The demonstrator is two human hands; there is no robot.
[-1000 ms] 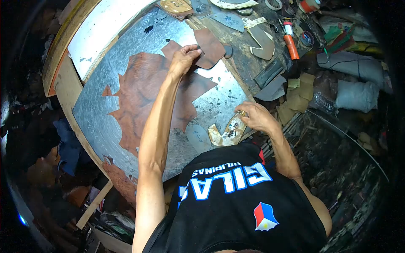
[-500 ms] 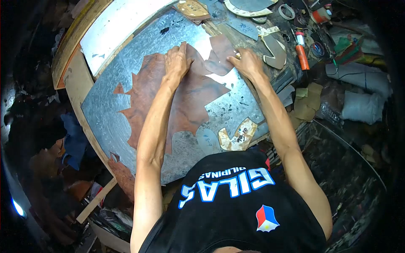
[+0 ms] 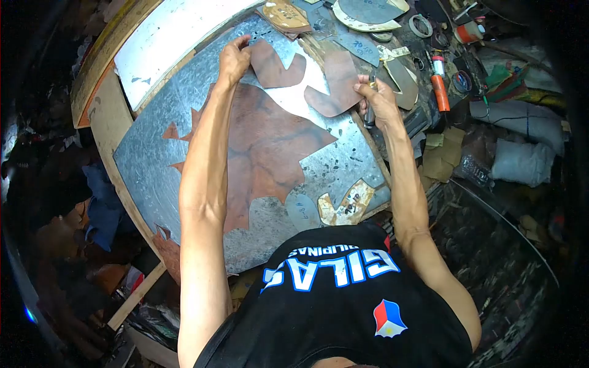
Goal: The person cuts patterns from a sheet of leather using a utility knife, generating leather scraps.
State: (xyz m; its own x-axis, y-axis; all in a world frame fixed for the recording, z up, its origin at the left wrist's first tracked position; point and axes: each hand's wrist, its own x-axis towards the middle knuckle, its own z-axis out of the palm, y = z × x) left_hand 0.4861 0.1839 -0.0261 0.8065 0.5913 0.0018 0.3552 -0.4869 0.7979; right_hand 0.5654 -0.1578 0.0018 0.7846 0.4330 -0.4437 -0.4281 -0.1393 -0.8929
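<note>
My left hand [image 3: 235, 60] is closed at the far side of the metal sheet, pinching the edge of a curved brown leather piece [image 3: 275, 69]. Between finger and thumb, my right hand [image 3: 377, 101] grips a second curved leather piece [image 3: 334, 89], which looks similar in shape. A slim dark-handled tool with a brassy part [image 3: 369, 115] is also in that hand; its tip does not show clearly. Below both pieces, a large jagged brown leather hide [image 3: 270, 144] lies flat. A stained, marked template [image 3: 350, 203] rests close to my body.
The metal sheet [image 3: 147, 159] covers the worktop. More templates [image 3: 285, 15] are piled at the back, beside a tape roll [image 3: 420, 26]. An orange tube [image 3: 440, 92] stands out at the right. Leather scraps [image 3: 175, 251] hang over the left edge.
Two curved leather pieces have come away from the hide and apart from each other. My left hand moved up and left; my right hand shifted slightly right, and the dark-handled tool now shows in it.
</note>
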